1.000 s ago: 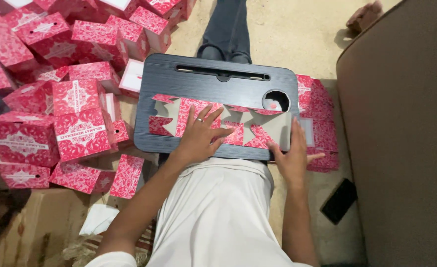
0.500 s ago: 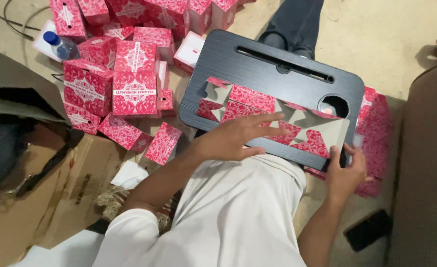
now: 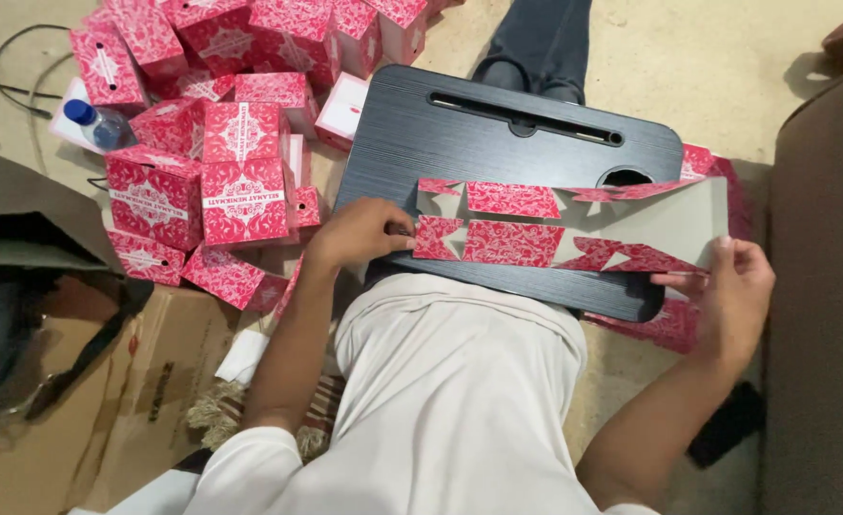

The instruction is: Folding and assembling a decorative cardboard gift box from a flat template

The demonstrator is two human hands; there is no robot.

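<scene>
Flat unfolded carton blank (image 3: 536, 229) on the black tabletop (image 3: 498, 124): red with white ornamental pattern outside, plain grey inside, cut flaps along both long edges, right end lifted off the surface. Left hand (image 3: 359, 234) presses its left end, right hand (image 3: 731, 286) holds the raised right end. More flat red blanks (image 3: 669, 329) stacked under the tabletop's right edge on the floor. Left of the tabletop: pile of assembled boxes (image 3: 240, 162), cube-ish, same red-and-white print with a white emblem panel on the faces; some upright, some tipped. One open box (image 3: 345, 110) shows a white inside. Brown cardboard carton (image 3: 88, 401), flattened, lower left.
</scene>
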